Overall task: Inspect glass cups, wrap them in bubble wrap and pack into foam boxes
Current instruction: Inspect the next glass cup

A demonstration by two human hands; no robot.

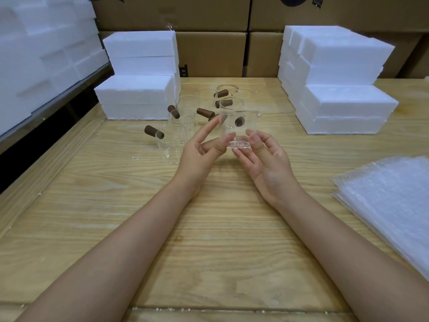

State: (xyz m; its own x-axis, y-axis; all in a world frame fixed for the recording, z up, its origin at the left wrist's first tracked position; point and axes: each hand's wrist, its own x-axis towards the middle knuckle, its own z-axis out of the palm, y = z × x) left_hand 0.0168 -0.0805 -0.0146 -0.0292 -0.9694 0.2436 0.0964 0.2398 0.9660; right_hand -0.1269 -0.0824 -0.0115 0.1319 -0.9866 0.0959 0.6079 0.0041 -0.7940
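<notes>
I hold a clear glass cup [243,130] upright above the middle of the wooden table [209,228]. Its brown handle points away from me and shows through the glass. My left hand [204,149] touches the cup's left side with fingers spread. My right hand [264,156] grips its thick base from the right. Several more glass cups with brown handles [183,112] stand behind it on the table. A stack of bubble wrap sheets [390,201] lies at the right edge.
White foam boxes are stacked at the back left [139,75] and back right [336,77]. More foam blocks [41,49] sit on a shelf at the far left. Cardboard cartons [209,52] line the back wall.
</notes>
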